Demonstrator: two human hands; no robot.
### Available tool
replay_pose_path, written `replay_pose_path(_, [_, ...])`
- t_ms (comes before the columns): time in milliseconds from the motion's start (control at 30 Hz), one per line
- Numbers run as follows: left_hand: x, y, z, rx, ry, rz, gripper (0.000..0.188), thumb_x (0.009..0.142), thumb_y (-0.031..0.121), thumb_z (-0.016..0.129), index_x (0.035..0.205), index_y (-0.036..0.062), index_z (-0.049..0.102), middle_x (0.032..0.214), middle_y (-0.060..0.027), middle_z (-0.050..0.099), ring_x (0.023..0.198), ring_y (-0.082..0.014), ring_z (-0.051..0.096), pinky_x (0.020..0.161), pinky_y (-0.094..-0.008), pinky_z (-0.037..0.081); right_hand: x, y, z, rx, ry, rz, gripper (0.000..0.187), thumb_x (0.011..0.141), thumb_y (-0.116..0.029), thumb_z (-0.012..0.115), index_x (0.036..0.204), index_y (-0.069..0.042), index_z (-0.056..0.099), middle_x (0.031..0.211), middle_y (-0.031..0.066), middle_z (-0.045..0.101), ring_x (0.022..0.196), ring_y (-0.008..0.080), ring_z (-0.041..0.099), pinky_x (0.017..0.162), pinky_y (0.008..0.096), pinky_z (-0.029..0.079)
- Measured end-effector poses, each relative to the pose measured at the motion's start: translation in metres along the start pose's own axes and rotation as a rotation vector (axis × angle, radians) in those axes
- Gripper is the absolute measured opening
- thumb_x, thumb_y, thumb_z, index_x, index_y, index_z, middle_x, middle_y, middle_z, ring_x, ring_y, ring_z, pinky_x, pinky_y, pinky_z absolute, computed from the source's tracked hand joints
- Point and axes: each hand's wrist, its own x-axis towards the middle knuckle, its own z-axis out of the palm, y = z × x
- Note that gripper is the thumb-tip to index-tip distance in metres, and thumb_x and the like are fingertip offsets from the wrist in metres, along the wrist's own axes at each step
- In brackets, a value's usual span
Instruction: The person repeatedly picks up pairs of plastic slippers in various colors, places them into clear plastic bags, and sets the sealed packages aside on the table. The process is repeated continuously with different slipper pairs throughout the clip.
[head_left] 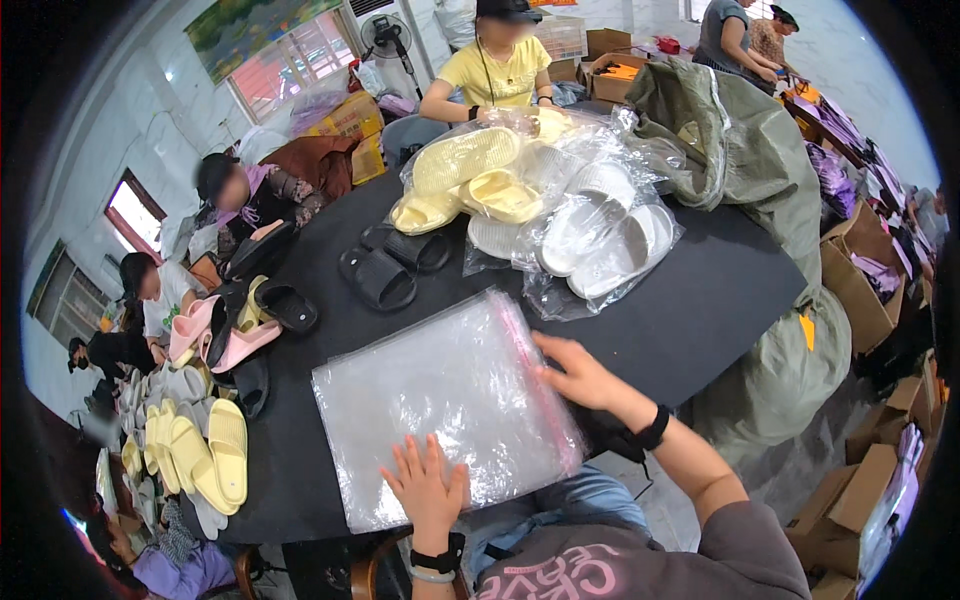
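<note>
A stack of transparent plastic bags (400,385) with a pinkish seal strip along its right side lies on the black table in front of me. My left hand (428,485) rests flat on the near part of the stack, fingers spread. At the stack's upper right edge is my right hand (580,372), fingers stretched out and apart, touching or just beside the strip; which of these I cannot tell. Just beyond the bags sits a pair of black slippers (385,270). Bagged white slippers (605,240) and bagged yellow slippers (465,165) are heaped at the far side.
Yellow, pink and black slippers (215,450) pile up along the table's left edge (265,520). Green sacks (765,190) stand at the right, with cardboard boxes (865,260) beyond. A person in yellow (495,75) sits across; others (240,195) sit on the left.
</note>
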Motion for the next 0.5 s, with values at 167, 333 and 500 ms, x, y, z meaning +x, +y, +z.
replay_pose_path(167, [0.002, 0.003, 0.004, -0.003, 0.029, 0.019, 0.07, 0.096, 0.055, 0.047, 0.151, 0.0125, 0.04, 0.157, -0.0228, 0.03, 0.146, -0.0454, 0.023, 0.114, -0.0672, 0.006, 0.069, 0.045, -0.017, 1.351, 0.478, 0.259, 0.061, 0.095, -0.023, 0.064, 0.146, -0.002, 0.038, 0.136, 0.0082, 0.052, 0.121, 0.0198, 0.051, 0.101, 0.0319, 0.04])
replay_pose_path(333, [-0.002, -0.002, 0.01, 0.051, 0.04, 0.018, 0.072, 0.096, 0.056, 0.046, 0.152, 0.0119, 0.038, 0.157, -0.0234, 0.029, 0.146, -0.0459, 0.022, 0.115, -0.0667, 0.005, 0.121, 0.031, -0.037, 1.757, 0.786, 0.303, 0.071, 0.086, -0.035, 0.077, 0.139, -0.004, 0.04, 0.117, 0.0065, 0.054, 0.112, 0.0223, 0.053, 0.096, 0.0344, 0.043])
replay_pose_path(500, [-0.001, -0.002, 0.009, 0.02, 0.015, 0.01, 0.072, 0.096, 0.057, 0.046, 0.152, 0.012, 0.038, 0.157, -0.0237, 0.03, 0.145, -0.0467, 0.024, 0.115, -0.067, 0.005, 0.144, 0.033, -0.066, 2.066, 0.931, 0.304, 0.069, 0.076, -0.046, 0.084, 0.121, -0.01, 0.046, 0.112, 0.0024, 0.056, 0.107, 0.0193, 0.056, 0.088, 0.0325, 0.044])
